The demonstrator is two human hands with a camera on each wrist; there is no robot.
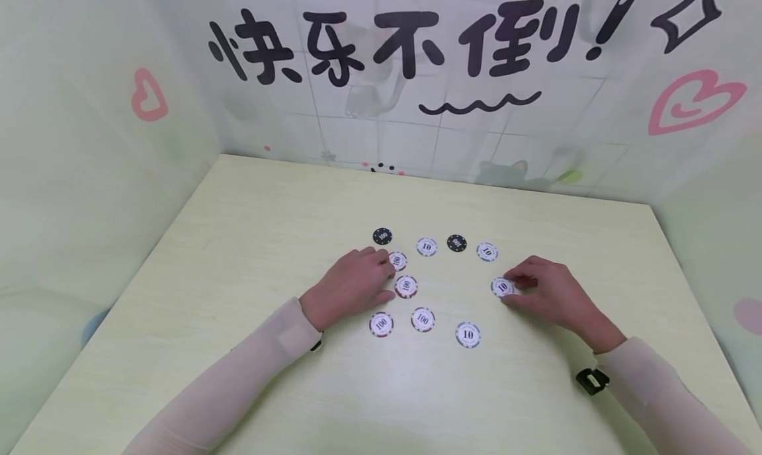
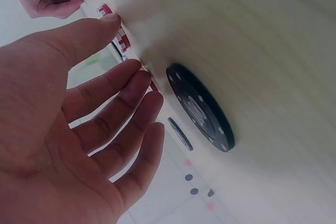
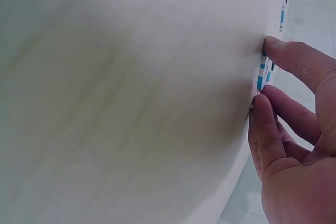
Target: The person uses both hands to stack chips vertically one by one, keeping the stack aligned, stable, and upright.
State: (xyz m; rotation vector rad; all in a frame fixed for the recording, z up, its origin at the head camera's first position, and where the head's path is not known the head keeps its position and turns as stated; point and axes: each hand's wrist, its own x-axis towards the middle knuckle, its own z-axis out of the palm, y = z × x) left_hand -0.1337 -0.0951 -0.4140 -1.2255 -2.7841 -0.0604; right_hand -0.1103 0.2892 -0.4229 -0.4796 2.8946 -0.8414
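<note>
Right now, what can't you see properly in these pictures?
- Head view: left part of a white 100 chip, covered by the left hand.
- Left wrist view: number on the near black chip, slanted and blurred.
- Right wrist view: number on the blue-edged chip, turned edge-on.

and it's a booth-like enclosure here, a pale table (image 1: 286, 204) walled on three sides by printed sheets (image 1: 65, 124), bold black characters (image 1: 408, 55) and pink hearts (image 1: 684, 112) splashed across them!

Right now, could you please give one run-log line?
left hand: beside white 100 chip | right hand: pinches white 10 chip | black 100 chip: flat on table
</note>
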